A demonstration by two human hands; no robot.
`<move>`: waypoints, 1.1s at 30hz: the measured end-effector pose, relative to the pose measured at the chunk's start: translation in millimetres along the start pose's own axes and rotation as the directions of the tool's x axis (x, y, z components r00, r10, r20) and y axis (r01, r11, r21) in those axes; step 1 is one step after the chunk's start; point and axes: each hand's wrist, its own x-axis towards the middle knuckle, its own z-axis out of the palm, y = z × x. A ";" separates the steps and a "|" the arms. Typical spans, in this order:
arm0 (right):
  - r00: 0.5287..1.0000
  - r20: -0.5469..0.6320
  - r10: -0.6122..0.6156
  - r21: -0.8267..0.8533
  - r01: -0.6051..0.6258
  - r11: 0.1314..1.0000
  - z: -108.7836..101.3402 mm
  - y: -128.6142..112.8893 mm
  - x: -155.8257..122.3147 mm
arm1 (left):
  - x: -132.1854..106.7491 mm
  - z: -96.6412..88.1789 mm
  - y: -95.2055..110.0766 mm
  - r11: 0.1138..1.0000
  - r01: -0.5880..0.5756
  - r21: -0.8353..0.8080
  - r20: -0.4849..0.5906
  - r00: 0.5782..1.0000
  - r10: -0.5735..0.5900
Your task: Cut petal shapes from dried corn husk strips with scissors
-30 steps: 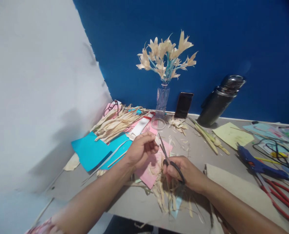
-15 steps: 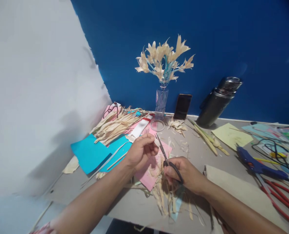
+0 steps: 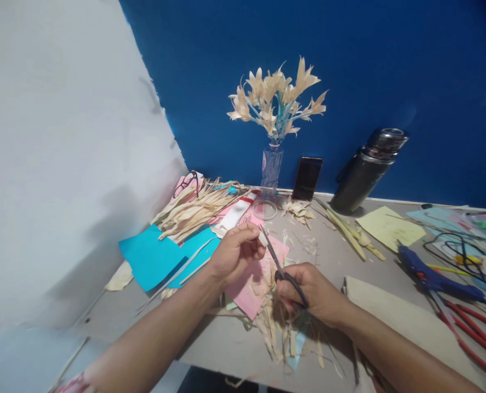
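Note:
My right hand (image 3: 308, 289) grips black-handled scissors (image 3: 276, 256), fingers in the loops and blades pointing up and left. The blades look nearly closed and lie beside a small pale piece of dried husk (image 3: 263, 238). My left hand (image 3: 241, 248) pinches that piece between thumb and fingers; its full shape is mostly hidden. Below both hands lie a pink sheet (image 3: 251, 292) and many husk scraps (image 3: 271, 333). Farther back, a clear bottle (image 3: 271, 169) holds husk flowers (image 3: 276, 98) on blue stems.
Left are a pile of dried husks (image 3: 202, 210) and blue paper (image 3: 153, 256). A phone (image 3: 307, 179) and a dark flask (image 3: 363, 174) stand by the wall. At right lie a blue glue gun (image 3: 435, 278), red-handled tool (image 3: 472, 333) and folded cloth (image 3: 407, 316).
Almost nothing differs. My left hand has shifted very slightly upward with the husk piece, and the scissors stay beside it.

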 end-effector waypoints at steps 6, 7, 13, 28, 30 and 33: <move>0.999 0.022 0.026 0.030 -0.026 0.999 -1.5 -0.4 -1.0 | 0.9 -2.3 3.8 0.997 0.015 0.074 0.023 1.000 -0.016; 0.999 0.022 0.036 0.038 -0.037 0.999 -1.9 -0.1 -1.3 | 0.9 -2.9 4.6 0.997 0.013 0.081 0.025 1.000 -0.016; 0.998 0.003 0.070 0.088 -0.070 0.994 -3.2 -1.4 -0.7 | 0.2 -5.1 7.1 0.996 0.011 0.093 0.011 1.000 -0.012; 0.895 -0.429 -0.119 0.244 0.242 0.939 -11.2 -11.8 3.7 | -12.7 13.4 -29.3 0.967 0.246 -0.064 0.096 0.966 -0.239; 0.909 -0.400 -0.116 0.241 0.227 0.944 -12.6 -14.2 1.9 | -13.7 13.7 -27.1 0.966 0.258 -0.024 0.102 0.962 -0.254; 0.927 -0.359 -0.112 0.201 0.194 0.960 -14.3 -17.8 -0.8 | -14.4 12.7 -22.7 0.965 0.251 0.080 0.094 0.962 -0.258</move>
